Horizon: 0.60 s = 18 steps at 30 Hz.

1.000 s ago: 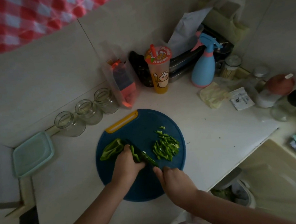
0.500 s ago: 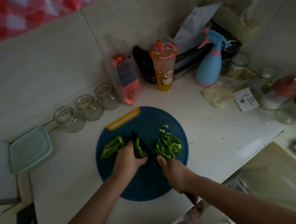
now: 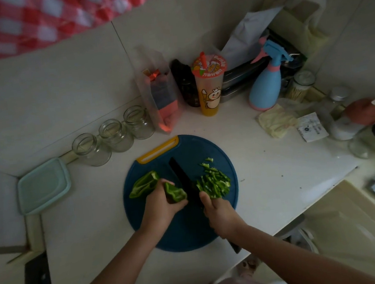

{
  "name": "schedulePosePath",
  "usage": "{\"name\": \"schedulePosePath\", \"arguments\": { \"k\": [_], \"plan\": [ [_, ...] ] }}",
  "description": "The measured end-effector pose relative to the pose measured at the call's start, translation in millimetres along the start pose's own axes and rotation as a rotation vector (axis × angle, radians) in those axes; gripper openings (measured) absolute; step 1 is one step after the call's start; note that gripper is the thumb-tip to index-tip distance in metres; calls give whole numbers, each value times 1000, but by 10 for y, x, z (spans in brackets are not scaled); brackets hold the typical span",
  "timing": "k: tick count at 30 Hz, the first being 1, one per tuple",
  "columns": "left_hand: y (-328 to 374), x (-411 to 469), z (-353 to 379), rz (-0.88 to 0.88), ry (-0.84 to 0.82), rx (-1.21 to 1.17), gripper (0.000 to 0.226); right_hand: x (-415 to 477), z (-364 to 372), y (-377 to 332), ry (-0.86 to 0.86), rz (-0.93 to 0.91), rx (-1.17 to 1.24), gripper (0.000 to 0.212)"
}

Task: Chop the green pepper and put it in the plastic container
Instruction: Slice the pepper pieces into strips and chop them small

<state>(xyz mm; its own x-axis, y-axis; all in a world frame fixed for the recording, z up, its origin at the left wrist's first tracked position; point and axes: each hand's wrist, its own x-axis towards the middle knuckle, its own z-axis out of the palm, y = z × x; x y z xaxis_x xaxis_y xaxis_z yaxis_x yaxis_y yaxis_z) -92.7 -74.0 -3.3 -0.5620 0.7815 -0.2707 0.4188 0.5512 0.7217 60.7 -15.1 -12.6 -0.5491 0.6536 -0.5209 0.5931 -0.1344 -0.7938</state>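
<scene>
— The pepper?
— A glossy green pepper piece [image 3: 175,194], held on the round blue cutting board [image 3: 183,231] by the curled fingers of the left hand [image 3: 160,206]; chopped green strips [image 3: 213,182] lie just right.
— The right hand [image 3: 221,214]?
— Fingers wrapped round a black knife [image 3: 183,179], blade between piece and strips. The mint-lidded plastic container [image 3: 43,186] sits well apart, left on the white surface [image 3: 265,180].

Single head view, looking steeply down, close above the cutting board [image 3: 225,161]
</scene>
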Motion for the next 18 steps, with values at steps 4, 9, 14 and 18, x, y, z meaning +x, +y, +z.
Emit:
{"name": "schedulePosePath", "arguments": {
  "k": [4,9,14,18],
  "plan": [
    [22,13,5,21,3,38,47,-157,-41,41,3,-96,-136,54],
    [40,84,-6,31,-12,114,45,-183,-26,45,-28,-123,-155,55],
    [69,122,-21,59,-36,183,50,-158,-5,50,-21,-109,-142,59],
    [65,151,-27,50,-49,226,54,-172,5,66,-7,-123,-125,57]
  ]
}}
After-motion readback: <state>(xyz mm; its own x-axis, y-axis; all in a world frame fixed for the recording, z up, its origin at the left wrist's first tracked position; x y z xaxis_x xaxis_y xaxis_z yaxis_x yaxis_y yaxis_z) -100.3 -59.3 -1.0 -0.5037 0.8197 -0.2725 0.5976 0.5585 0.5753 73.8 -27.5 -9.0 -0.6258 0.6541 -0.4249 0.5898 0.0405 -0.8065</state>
